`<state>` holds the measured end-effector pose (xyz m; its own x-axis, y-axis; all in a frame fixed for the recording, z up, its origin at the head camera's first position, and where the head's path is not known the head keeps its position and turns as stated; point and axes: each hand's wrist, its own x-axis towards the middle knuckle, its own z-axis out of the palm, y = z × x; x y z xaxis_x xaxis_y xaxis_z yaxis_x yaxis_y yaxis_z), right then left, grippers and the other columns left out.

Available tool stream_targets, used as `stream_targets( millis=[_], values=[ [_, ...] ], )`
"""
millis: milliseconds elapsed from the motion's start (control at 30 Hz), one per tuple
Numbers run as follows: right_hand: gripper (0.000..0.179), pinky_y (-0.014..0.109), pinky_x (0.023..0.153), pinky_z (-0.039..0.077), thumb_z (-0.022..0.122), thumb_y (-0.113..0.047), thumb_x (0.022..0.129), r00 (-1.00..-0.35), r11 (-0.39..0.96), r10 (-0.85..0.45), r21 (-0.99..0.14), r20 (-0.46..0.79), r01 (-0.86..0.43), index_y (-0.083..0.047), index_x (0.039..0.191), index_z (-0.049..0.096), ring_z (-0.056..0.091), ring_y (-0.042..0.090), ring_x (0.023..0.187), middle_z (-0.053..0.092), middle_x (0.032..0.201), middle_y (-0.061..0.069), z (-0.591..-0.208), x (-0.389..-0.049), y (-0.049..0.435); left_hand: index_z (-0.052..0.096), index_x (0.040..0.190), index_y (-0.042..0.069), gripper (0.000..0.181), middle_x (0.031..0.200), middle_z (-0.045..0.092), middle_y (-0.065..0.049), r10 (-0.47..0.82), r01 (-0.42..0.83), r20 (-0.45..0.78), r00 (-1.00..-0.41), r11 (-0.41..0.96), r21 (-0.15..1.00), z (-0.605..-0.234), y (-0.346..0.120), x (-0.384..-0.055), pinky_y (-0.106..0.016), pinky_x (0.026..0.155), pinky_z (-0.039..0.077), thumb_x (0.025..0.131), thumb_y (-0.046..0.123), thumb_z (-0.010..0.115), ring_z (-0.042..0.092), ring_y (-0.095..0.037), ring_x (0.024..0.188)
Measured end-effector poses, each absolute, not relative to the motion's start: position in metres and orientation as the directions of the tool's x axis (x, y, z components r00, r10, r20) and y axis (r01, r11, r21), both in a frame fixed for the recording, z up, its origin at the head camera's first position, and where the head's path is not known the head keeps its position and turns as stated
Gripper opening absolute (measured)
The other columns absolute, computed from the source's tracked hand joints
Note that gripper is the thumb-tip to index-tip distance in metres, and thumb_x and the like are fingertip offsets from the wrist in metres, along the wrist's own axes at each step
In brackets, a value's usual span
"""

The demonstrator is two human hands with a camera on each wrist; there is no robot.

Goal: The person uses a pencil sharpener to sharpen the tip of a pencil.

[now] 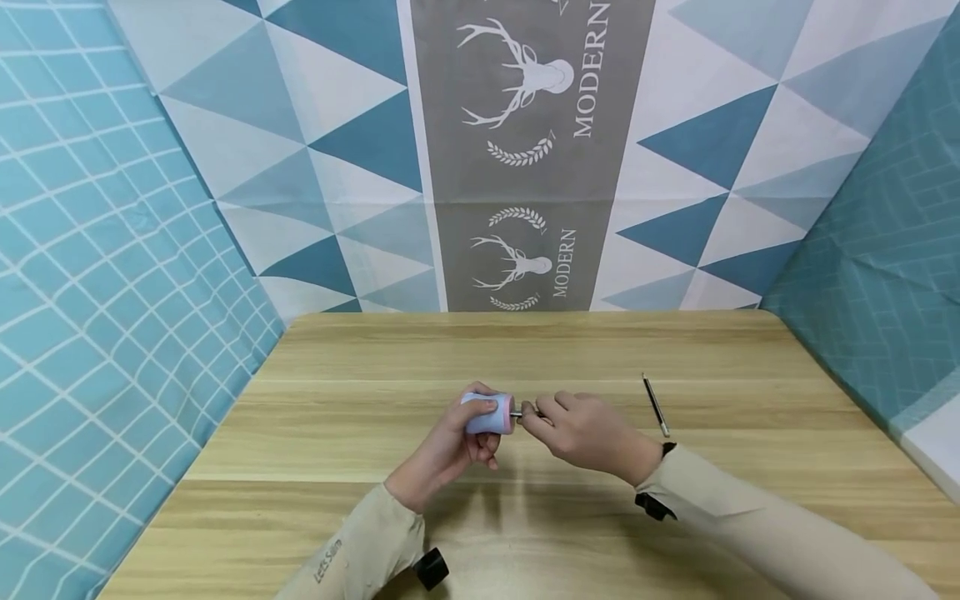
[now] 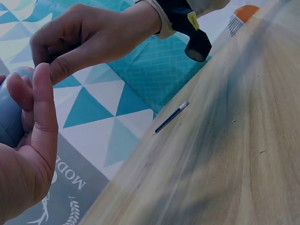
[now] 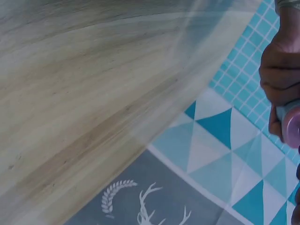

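Observation:
My left hand [image 1: 448, 442] grips a small light-blue cylinder with a pink end, apparently a hand-crank pencil sharpener [image 1: 487, 415]. Its thumb lies along the upper side, and the pink end faces right. From that end a short metal rod [image 1: 517, 414] sticks out. The fingertips of my right hand [image 1: 581, 429] pinch the rod's outer part, which they mostly hide. Both hands are above the middle of the table. In the right wrist view the pink end [image 3: 291, 129] shows at the right edge; the left wrist view shows part of the blue body [image 2: 8, 117].
A dark pencil [image 1: 656, 407] with a pale end lies on the wooden table [image 1: 360, 350], to the right beyond my right hand. Patterned cloth walls [image 1: 360, 167] stand behind the table and at both sides. A white object [image 1: 933, 446] stands at the right edge.

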<state>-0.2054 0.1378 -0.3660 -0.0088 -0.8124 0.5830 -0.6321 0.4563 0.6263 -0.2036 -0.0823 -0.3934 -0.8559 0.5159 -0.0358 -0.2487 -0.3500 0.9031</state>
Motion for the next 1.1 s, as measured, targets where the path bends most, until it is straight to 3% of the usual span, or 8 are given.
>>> stream_targets(
  millis=[133,233,400,567,733,900,1000,1100],
  values=[
    [0.034,0.013,0.035,0.025,0.031,-0.011,0.106,-0.121,0.496,-0.733,0.404,0.67,-0.769,-0.007,0.086,0.058,0.032,0.003,0.044,0.045,0.062,-0.002,-0.366,-0.202,0.129,0.046,0.101,0.016,0.013,0.057,0.059,0.001,0.501,-0.233,-0.02,-0.865,-0.365,0.902,-0.392,-0.082,-0.204,-0.027,0.044,0.055,0.091,0.021,0.052,0.051,-0.006,0.042],
    [0.028,0.013,0.04,0.02,0.048,-0.016,0.105,-0.409,0.483,-0.648,-0.068,0.642,-0.873,-0.012,0.078,0.052,0.025,-0.002,0.047,0.037,0.057,-0.009,-0.368,-0.198,0.125,0.047,0.101,0.015,0.012,0.056,0.06,0.001,0.49,-0.219,-0.02,-0.871,-0.352,0.91,-0.394,-0.082,-0.203,-0.027,0.045,0.055,0.092,0.019,0.052,0.053,-0.006,0.042],
    [0.028,0.019,0.042,0.023,0.064,-0.014,0.096,-0.822,0.365,-0.553,-0.849,0.133,-0.383,-0.011,0.072,0.049,0.027,0.004,0.047,0.035,0.056,-0.009,-0.362,-0.198,0.128,0.05,0.104,0.012,0.013,0.057,0.059,-0.001,0.477,-0.203,-0.034,-0.878,-0.307,0.93,-0.399,-0.081,-0.202,-0.029,0.045,0.057,0.093,0.017,0.055,0.055,-0.007,0.043],
    [0.019,0.02,0.037,0.013,0.053,-0.016,0.1,-0.719,0.192,-0.617,-0.947,-0.32,0.257,-0.005,0.084,0.053,0.016,0.005,0.041,0.029,0.055,-0.005,-0.359,-0.207,0.135,0.052,0.109,0.01,0.02,0.066,0.059,-0.006,0.493,-0.16,-0.008,-0.87,-0.266,0.95,-0.398,-0.083,-0.201,-0.031,0.045,0.057,0.091,0.016,0.059,0.056,-0.01,0.045],
    [0.017,0.019,0.038,0.024,0.06,-0.019,0.099,-0.779,0.233,-0.618,-0.971,-0.11,-0.048,-0.004,0.09,0.061,0.028,0.004,0.045,0.042,0.059,-0.006,-0.36,-0.206,0.138,0.053,0.11,0.012,0.019,0.065,0.06,-0.005,0.498,-0.143,0.007,-0.867,-0.262,0.954,-0.395,-0.085,-0.203,-0.031,0.046,0.057,0.092,0.016,0.057,0.056,-0.01,0.046],
    [0.022,0.017,0.048,0.045,0.051,-0.019,0.105,-0.413,0.432,-0.728,-0.101,0.548,-0.896,-0.006,0.097,0.067,0.05,0.006,0.058,0.058,0.077,-0.003,-0.367,-0.204,0.142,0.053,0.107,0.013,0.014,0.06,0.06,-0.002,0.478,-0.151,0.012,-0.878,-0.301,0.942,-0.393,-0.085,-0.204,-0.03,0.047,0.057,0.094,0.017,0.054,0.055,-0.007,0.044],
    [0.031,0.019,0.044,0.044,0.038,-0.012,0.109,-0.087,0.458,-0.789,0.489,0.608,-0.742,-0.006,0.096,0.066,0.05,0.011,0.056,0.055,0.077,0.002,-0.371,-0.207,0.144,0.05,0.106,0.012,0.012,0.06,0.061,-0.001,0.484,-0.176,0.005,-0.875,-0.328,0.928,-0.391,-0.083,-0.202,-0.029,0.047,0.057,0.095,0.019,0.052,0.055,-0.007,0.044],
    [0.032,0.021,0.04,0.04,0.035,-0.007,0.108,-0.001,0.476,-0.803,0.642,0.595,-0.601,-0.008,0.091,0.063,0.047,0.013,0.052,0.054,0.076,0.003,-0.374,-0.209,0.142,0.046,0.105,0.011,0.014,0.061,0.062,-0.001,0.495,-0.218,-0.013,-0.869,-0.359,0.908,-0.391,-0.08,-0.199,-0.027,0.048,0.057,0.096,0.02,0.05,0.056,-0.007,0.044]
  ],
)
